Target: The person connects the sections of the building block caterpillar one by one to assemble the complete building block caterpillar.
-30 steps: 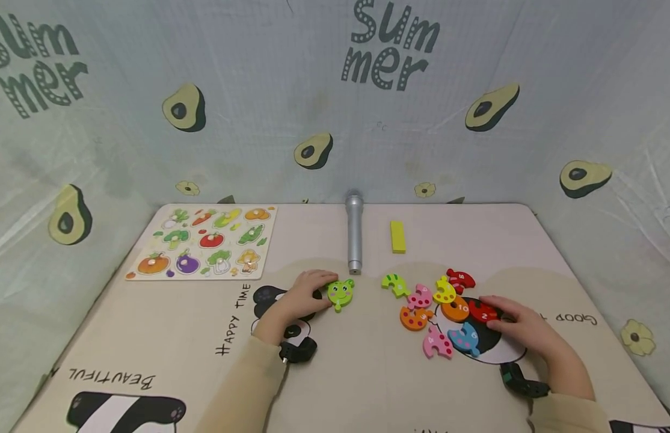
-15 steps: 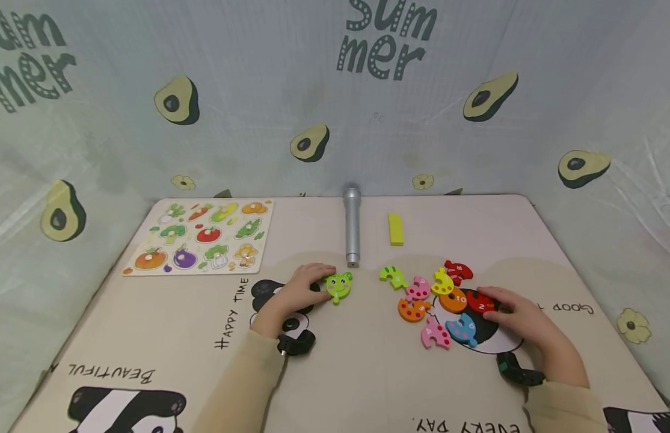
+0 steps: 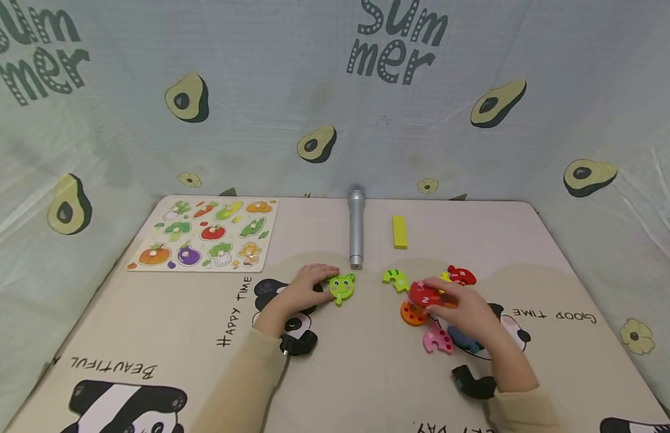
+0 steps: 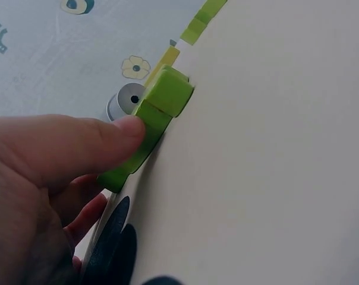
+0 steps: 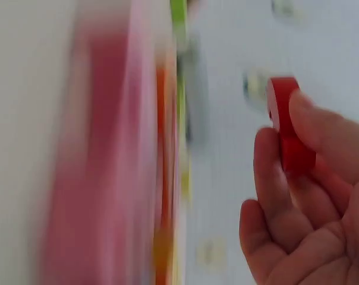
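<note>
My left hand (image 3: 302,296) pinches a green smiling caterpillar-head puzzle piece (image 3: 341,288) at its left edge, close over the table; the left wrist view shows the thumb on the side of this green piece (image 4: 158,107). My right hand (image 3: 467,310) holds a red puzzle piece numbered 2 (image 3: 423,294) between thumb and fingers, above the other pieces. In the right wrist view this red piece (image 5: 289,124) is seen edge-on. Under and around that hand lie a green striped piece (image 3: 396,279), an orange piece (image 3: 413,314), a pink piece (image 3: 437,338) and a partly hidden blue piece (image 3: 464,340).
A second red piece (image 3: 462,275) lies beyond the right hand, beside a mostly covered yellow one. A silver microphone (image 3: 356,228) and a yellow block (image 3: 399,232) lie at the back. A vegetable puzzle board (image 3: 205,237) occupies the far left of the table (image 3: 362,373).
My right hand has lifted the red 2 piece from the right side of the cluster and carried it left over the other pieces. The left hand stays on the green head piece.
</note>
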`<state>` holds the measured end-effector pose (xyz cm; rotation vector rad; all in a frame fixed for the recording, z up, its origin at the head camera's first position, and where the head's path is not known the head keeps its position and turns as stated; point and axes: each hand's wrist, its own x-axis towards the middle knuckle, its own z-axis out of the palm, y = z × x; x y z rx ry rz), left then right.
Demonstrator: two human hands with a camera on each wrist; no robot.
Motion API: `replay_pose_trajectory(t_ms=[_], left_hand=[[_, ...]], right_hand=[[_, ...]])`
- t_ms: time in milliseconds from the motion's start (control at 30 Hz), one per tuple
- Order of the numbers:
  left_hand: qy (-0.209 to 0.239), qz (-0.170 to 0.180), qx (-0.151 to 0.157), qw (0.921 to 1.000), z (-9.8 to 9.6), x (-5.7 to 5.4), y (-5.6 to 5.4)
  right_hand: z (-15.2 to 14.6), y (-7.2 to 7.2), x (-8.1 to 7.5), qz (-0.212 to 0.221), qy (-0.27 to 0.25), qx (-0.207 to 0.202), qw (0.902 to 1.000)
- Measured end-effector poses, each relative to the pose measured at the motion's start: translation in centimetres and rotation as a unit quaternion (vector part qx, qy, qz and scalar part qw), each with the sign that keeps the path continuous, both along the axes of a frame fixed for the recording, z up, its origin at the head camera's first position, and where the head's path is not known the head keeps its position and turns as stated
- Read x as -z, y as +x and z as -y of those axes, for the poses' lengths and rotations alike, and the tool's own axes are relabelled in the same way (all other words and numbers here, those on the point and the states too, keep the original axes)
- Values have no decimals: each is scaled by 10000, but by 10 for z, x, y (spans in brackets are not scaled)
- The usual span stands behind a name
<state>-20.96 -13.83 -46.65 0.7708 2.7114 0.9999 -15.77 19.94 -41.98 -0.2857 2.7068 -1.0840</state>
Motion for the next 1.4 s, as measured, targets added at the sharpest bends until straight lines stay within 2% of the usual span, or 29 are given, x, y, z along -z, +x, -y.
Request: replay_pose_trajectory(t_ms=[100,200,400,700,1167,1400], left_hand=[[-70,-36,-14,10000,0,-1,0],[-138,19,-84,9999,-1,-1,1],[-155,84,-164,9997,-3,-4,3],[-282,12,-64,9996,-2,-1,4],[-228,51,-107,9997,-2,-1,1],[-263,64,-86,9996,-1,0,0]], right_hand=[[46,-1,2,57,-303,-323,9990],[82,-2,9,86,-386,-510,9979],[120,-9,22,301,-505,-473,9972],[132,-12,37,403,-577,-799,9943],[141,-10,35,-166,-249,-914,9954],[141,-9,38,-388,-111,-785,9961]])
